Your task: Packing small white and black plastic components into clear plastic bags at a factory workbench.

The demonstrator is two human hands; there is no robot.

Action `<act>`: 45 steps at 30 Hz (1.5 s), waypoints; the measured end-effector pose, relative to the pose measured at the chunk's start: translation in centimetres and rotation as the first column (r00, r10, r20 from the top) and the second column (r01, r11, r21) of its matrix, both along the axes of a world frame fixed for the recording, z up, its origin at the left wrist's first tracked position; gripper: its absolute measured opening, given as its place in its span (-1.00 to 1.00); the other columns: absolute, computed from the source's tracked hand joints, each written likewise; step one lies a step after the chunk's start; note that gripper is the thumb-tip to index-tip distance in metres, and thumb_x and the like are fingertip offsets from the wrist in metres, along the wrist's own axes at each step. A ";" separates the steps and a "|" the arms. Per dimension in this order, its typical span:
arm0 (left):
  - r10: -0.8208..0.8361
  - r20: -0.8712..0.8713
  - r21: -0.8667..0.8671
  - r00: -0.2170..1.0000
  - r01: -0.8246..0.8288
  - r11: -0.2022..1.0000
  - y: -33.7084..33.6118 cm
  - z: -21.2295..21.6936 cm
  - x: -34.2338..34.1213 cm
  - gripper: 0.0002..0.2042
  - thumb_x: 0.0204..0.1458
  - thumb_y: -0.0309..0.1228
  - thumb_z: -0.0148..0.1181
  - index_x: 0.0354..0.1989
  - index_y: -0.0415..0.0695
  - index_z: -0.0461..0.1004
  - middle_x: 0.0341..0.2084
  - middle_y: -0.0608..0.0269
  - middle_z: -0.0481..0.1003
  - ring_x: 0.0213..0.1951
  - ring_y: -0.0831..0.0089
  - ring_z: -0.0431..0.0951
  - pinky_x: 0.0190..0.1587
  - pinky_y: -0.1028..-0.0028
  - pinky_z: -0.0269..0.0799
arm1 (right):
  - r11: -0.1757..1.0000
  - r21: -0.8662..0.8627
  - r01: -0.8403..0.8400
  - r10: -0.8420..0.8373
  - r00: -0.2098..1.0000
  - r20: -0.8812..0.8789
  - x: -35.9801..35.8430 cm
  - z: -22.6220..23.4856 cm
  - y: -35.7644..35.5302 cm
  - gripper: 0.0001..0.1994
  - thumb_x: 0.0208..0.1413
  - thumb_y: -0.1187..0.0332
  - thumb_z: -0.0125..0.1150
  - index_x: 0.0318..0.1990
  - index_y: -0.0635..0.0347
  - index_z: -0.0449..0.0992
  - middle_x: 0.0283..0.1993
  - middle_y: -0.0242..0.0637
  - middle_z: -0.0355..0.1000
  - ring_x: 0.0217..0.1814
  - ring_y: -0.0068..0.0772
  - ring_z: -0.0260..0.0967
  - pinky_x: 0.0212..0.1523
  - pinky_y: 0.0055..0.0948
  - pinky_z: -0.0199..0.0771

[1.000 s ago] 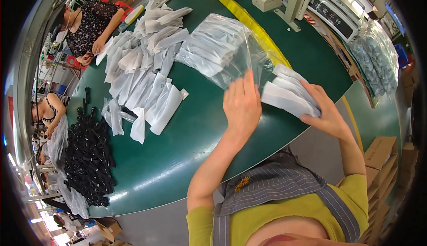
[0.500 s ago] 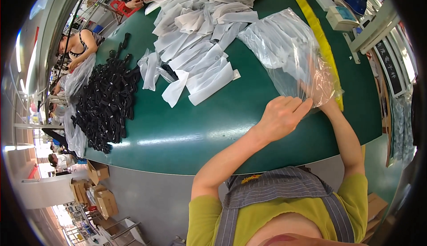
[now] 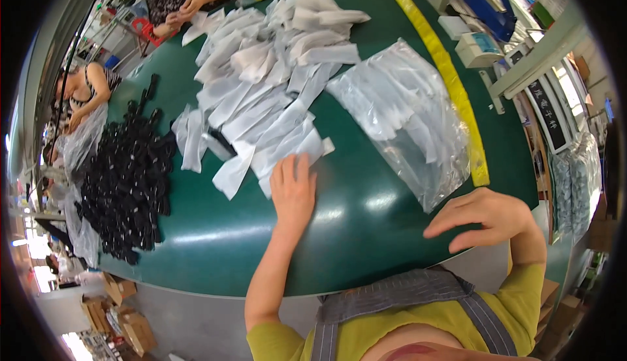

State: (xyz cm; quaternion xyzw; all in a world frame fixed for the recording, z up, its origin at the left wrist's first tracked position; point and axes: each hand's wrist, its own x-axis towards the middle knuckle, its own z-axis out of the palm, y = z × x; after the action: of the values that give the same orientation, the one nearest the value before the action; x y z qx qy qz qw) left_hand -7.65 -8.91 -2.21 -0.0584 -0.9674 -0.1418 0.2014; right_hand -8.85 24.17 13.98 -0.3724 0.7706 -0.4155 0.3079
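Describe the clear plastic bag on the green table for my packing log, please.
The clear plastic bag is a large, crinkled, glossy film sack lying flat on the green table, holding a stack of long white packets. It sits right of the loose white packet pile, beside the yellow strip. Neither hand touches it; the right hand hovers near its lower corner.

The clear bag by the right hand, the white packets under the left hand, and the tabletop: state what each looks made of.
Clear bag: thin plastic film, probably; see-through, crinkled, with shiny highlights.
White packets: likely frosted plastic sleeves or paper; matte, flat and limp, contents not visible.
Tabletop: smooth, hard green surface, glossy; it mirrors overhead lights. Core material cannot be told.
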 end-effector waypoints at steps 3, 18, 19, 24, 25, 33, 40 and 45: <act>0.004 -0.105 -0.069 0.994 -0.011 0.998 -1.4 -0.9 -1.7 -0.59 -0.10 -0.47 0.25 0.00 -0.17 0.42 -0.09 0.16 0.43 0.01 0.14 0.40 -0.01 0.17 0.31 | 0.992 -0.085 -0.090 0.089 0.996 -0.018 -4.3 1.0 -6.7 -0.72 0.16 0.28 0.24 -0.02 0.20 0.53 -0.12 -0.19 0.54 -0.07 -0.18 0.51 -0.07 -0.32 0.50; -0.015 -0.220 -0.071 0.975 -0.001 0.998 -1.7 -1.1 1.7 -0.71 -0.19 -0.56 0.24 -0.21 -0.18 0.46 0.07 0.00 0.39 0.22 0.10 0.31 0.25 0.05 0.14 | 0.991 0.108 -0.076 0.131 0.499 -0.857 -12.9 -13.8 -20.0 -0.81 -0.14 0.57 0.18 -0.29 0.25 0.42 -0.25 -0.21 0.29 -0.13 -0.15 0.33 -0.17 -0.26 0.37; -0.018 -0.157 -0.052 0.987 0.010 0.999 -2.0 -1.3 1.6 -0.72 -0.17 -0.57 0.20 -0.20 -0.20 0.44 0.16 -0.08 0.32 0.30 0.01 0.22 0.31 -0.03 0.05 | 0.991 0.109 -0.083 0.136 0.497 -0.857 -12.6 -12.4 -20.1 -0.81 -0.14 0.57 0.18 -0.29 0.25 0.42 -0.25 -0.21 0.29 -0.13 -0.15 0.33 -0.17 -0.26 0.37; -0.133 -0.099 0.106 0.986 0.143 0.984 -1.2 -1.6 1.4 -0.63 -0.09 -0.47 0.14 -0.04 -0.27 0.40 0.13 -0.08 0.32 0.23 0.02 0.27 0.27 -0.04 0.09 | 0.978 0.093 -0.188 0.207 0.807 -0.554 -14.3 -12.0 -19.0 -0.84 -0.03 0.47 0.21 -0.25 0.15 0.47 -0.22 -0.19 0.35 -0.11 -0.13 0.37 -0.08 -0.28 0.38; -0.107 -0.073 0.125 0.992 0.115 0.985 -1.0 -0.8 1.2 -0.56 -0.12 -0.48 0.15 0.02 -0.28 0.36 0.06 -0.07 0.33 0.17 0.02 0.30 0.25 -0.01 0.11 | 0.996 -0.018 -0.091 0.046 0.653 -0.756 -14.7 -12.0 -19.8 -0.78 -0.07 0.46 0.25 -0.21 0.16 0.46 -0.17 -0.20 0.36 -0.08 -0.13 0.36 -0.08 -0.24 0.38; -0.070 -0.031 0.071 0.997 0.072 0.995 0.1 -0.9 1.2 -0.44 -0.16 -0.10 0.42 -0.07 -0.21 0.44 0.06 -0.04 0.30 0.20 -0.03 0.24 0.23 -0.09 0.06 | 0.990 0.132 -0.043 0.134 0.535 -0.834 -14.8 -15.0 -20.2 -0.69 -0.12 0.43 0.29 -0.16 0.23 0.44 -0.20 -0.17 0.37 -0.09 -0.13 0.36 -0.11 -0.18 0.42; -0.171 -0.044 0.097 0.984 0.175 0.980 -1.3 -2.0 1.0 -0.43 -0.17 -0.12 0.43 -0.08 -0.24 0.38 0.06 -0.05 0.36 0.12 -0.02 0.30 0.18 0.00 0.13 | 0.989 -0.020 -0.148 0.096 0.733 -0.673 -15.9 -12.6 -21.0 -0.81 0.02 0.28 0.23 -0.25 0.17 0.50 -0.20 -0.18 0.39 -0.06 -0.13 0.38 -0.08 -0.17 0.43; -0.166 0.012 0.200 0.986 0.160 0.967 -0.1 -1.2 0.4 -0.29 -0.19 -0.13 0.46 0.11 -0.25 0.32 0.00 0.00 0.37 0.07 -0.03 0.33 0.13 0.07 0.18 | 0.994 0.111 0.002 0.101 0.388 -0.916 -17.7 -16.0 -23.3 -0.80 -0.03 0.46 0.16 -0.20 0.22 0.48 -0.19 -0.14 0.37 0.00 -0.07 0.38 -0.09 -0.16 0.42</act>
State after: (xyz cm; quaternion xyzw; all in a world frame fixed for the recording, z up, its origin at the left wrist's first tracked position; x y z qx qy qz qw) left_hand -7.30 -9.05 -3.43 -0.1155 -0.9432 -0.2545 0.1798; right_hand -26.59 0.91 -2.00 -0.5479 0.8194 -0.0948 -0.1395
